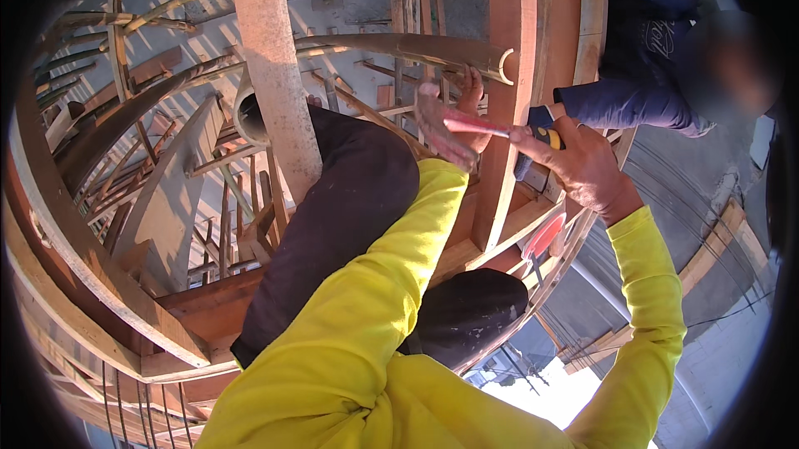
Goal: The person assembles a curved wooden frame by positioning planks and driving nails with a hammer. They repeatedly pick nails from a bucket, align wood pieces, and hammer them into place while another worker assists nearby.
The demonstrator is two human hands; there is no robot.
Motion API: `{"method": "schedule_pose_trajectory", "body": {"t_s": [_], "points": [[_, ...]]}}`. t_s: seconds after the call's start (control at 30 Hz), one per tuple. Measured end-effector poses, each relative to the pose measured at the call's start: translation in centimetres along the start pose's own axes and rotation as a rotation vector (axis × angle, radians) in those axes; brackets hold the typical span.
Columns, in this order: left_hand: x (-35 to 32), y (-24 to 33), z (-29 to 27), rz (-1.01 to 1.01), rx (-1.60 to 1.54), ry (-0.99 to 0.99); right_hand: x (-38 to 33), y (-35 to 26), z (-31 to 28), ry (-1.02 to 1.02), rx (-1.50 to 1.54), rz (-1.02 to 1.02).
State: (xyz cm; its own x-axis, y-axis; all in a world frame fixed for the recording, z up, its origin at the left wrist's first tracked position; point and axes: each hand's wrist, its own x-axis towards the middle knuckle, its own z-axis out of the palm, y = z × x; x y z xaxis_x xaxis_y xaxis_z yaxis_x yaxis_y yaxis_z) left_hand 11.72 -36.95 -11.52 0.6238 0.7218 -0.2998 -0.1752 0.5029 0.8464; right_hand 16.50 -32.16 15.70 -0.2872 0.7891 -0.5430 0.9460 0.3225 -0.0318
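Observation:
My right hand [583, 168] is closed around the black and yellow grip of a hammer [466, 124] with a red shaft. Its head points left at chest height. My left hand [471, 93] reaches up behind the hammer head, fingers curled against the left edge of an upright wooden plank [509, 74], just under the cut end of a horizontal bamboo pole [416, 48]. The hammer head hides most of that hand, so what it grips is unclear. Both arms wear yellow sleeves. My knees in black trousers [358, 191] press against the timber frame.
A thick upright pole [275, 66] rises at my left knee. Curved timber ribs [100, 266] and bamboo scaffolding fill the left. Another person in a dark blue top [641, 41] stands close at the upper right. A red tool [545, 235] sits low on the frame. Grey ground lies far below.

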Motion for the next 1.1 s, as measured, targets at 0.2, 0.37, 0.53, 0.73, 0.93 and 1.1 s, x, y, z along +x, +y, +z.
{"method": "schedule_pose_trajectory", "body": {"t_s": [0.2,0.37,0.53,0.73,0.93,1.1], "points": [[1.8,-1.7,0.6,0.123,-0.113,0.064,2.2,-1.9,-0.9,-0.023,-0.119,0.034],[-1.0,1.2,0.6,-0.336,0.189,-0.195,-1.5,-0.9,0.0,-0.302,-0.144,0.286],[0.1,-2.0,0.3,0.154,-0.051,0.109,-0.7,-5.3,-1.6,-0.059,0.085,0.300],[-1.1,0.8,-0.2,-0.221,0.041,0.004,-9.8,-16.2,0.1,0.347,0.692,0.805],[-9.0,7.0,0.3,-0.279,-0.001,-0.008,-15.1,-27.5,4.8,0.758,1.174,1.256],[-21.7,15.0,1.0,-0.580,-0.421,-0.582,-14.3,-32.9,6.9,1.085,1.187,1.233]]}}
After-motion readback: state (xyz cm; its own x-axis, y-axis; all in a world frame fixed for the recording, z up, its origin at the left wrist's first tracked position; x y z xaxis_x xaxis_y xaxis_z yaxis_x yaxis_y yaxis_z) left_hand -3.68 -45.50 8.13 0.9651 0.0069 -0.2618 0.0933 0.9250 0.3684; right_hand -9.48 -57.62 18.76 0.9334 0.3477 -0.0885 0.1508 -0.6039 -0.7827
